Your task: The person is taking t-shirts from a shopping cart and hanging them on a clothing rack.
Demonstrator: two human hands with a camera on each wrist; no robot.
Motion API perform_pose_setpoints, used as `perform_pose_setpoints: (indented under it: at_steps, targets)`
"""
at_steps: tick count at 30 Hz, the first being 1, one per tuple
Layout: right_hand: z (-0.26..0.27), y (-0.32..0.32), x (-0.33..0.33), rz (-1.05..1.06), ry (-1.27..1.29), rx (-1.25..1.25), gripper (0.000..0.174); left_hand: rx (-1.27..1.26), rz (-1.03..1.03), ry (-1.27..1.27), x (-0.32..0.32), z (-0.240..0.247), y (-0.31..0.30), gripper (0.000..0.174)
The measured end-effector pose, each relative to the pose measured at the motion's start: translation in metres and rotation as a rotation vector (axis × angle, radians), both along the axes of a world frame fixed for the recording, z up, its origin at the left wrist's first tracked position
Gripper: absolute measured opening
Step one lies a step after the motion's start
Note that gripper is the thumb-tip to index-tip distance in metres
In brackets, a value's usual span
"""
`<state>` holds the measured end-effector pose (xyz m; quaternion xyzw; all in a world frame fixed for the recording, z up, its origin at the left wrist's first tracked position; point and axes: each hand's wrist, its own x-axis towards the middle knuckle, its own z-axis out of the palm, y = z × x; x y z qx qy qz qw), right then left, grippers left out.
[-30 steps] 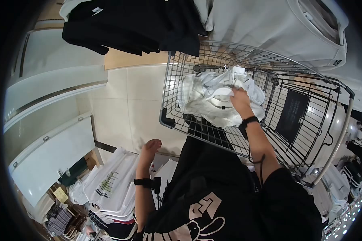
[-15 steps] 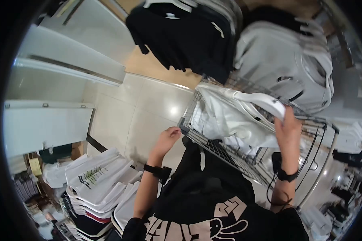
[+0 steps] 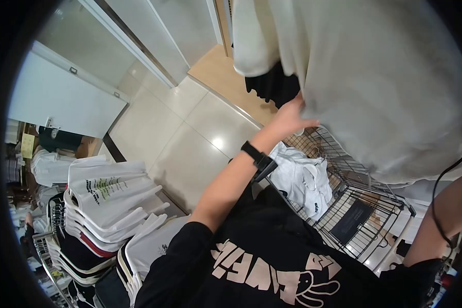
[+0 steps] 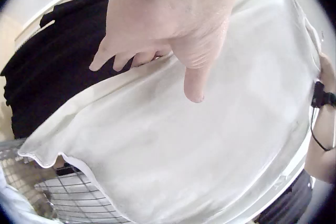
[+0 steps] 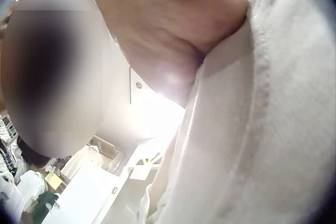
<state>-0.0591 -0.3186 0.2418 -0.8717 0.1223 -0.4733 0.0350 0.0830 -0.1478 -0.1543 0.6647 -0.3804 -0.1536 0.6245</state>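
A large cream-white garment point(image 3: 374, 92) hangs spread out above the shopping cart point(image 3: 377, 218), filling the upper right of the head view. My right hand point(image 5: 168, 29) holds it up at its edge; that hand's fingers are hidden by the cloth in the right wrist view. At the garment's other side is my left hand point(image 3: 288, 119), its thumb out over the cloth. In the left wrist view the fingers point(image 4: 122, 61) of that hand lie loosely along the garment's border. White clothes point(image 3: 305, 177) lie heaped in the cart.
A black shirt point(image 3: 272, 84) hangs behind the garment, over a wooden ledge point(image 3: 218, 77). To the left, white shirts point(image 3: 105, 197) hang on a rack. A white cabinet door point(image 3: 61, 90) stands beyond the tiled floor point(image 3: 185, 143).
My right hand has lifted the garment on its white hanger up out of the cart and to the right. My left hand has come up from the cart's corner to the garment's edge.
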Motion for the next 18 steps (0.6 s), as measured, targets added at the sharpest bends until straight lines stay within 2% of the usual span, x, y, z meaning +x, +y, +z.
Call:
perform_pose_setpoints:
  at_steps: [1, 3, 4, 5, 7, 8, 9, 10, 11, 13, 14, 16, 18]
  targets:
    - [0.007, 0.006, 0.013, 0.001, -0.018, -0.016, 0.020, -0.006, -0.004, 0.005, 0.006, -0.009, -0.006, 0.083]
    - [0.015, 0.021, 0.041, 0.014, -0.036, -0.031, 0.019, 0.306, -0.002, 0.072, 0.026, 0.005, -0.008, 0.076]
    - [0.017, 0.028, 0.053, 0.012, -0.050, -0.037, 0.018, 0.400, 0.034, 0.104, 0.030, 0.012, -0.007, 0.061]
    - [0.025, 0.040, 0.072, 0.009, -0.057, -0.049, 0.018, 0.383, 0.001, 0.084, 0.057, 0.005, -0.007, 0.061]
    - [0.025, 0.053, 0.096, 0.012, -0.070, -0.058, 0.017, -0.069, 0.010, 0.485, 0.075, -0.037, -0.007, 0.053]
    - [0.027, 0.064, 0.112, 0.010, -0.076, -0.064, 0.016, -0.088, -0.064, 0.638, 0.105, 0.001, 0.025, 0.048]
    - [0.024, 0.069, 0.124, 0.017, -0.076, -0.063, 0.016, -0.084, 0.121, 0.533, 0.103, -0.008, 0.023, 0.041]
    - [0.021, 0.075, 0.134, 0.015, -0.082, -0.058, 0.015, -0.068, 0.144, 0.448, 0.124, -0.018, 0.033, 0.042]
    - [0.019, 0.081, 0.150, 0.015, -0.083, -0.054, 0.015, 0.001, 0.171, 0.495, 0.143, 0.001, 0.058, 0.043]
    - [0.012, 0.092, 0.172, 0.003, -0.089, -0.044, 0.015, 0.026, 0.263, 0.493, 0.189, -0.007, 0.099, 0.040]
    - [0.007, 0.099, 0.183, -0.003, -0.090, -0.043, 0.015, -0.105, 0.344, 0.664, 0.208, -0.014, 0.113, 0.039]
    - [-0.002, 0.112, 0.204, -0.013, -0.090, -0.035, 0.015, -0.232, 0.443, 0.590, 0.220, -0.014, 0.137, 0.038]
    - [-0.011, 0.125, 0.219, -0.031, -0.082, -0.005, 0.015, 0.318, 0.471, 0.436, 0.233, -0.049, 0.155, 0.038]
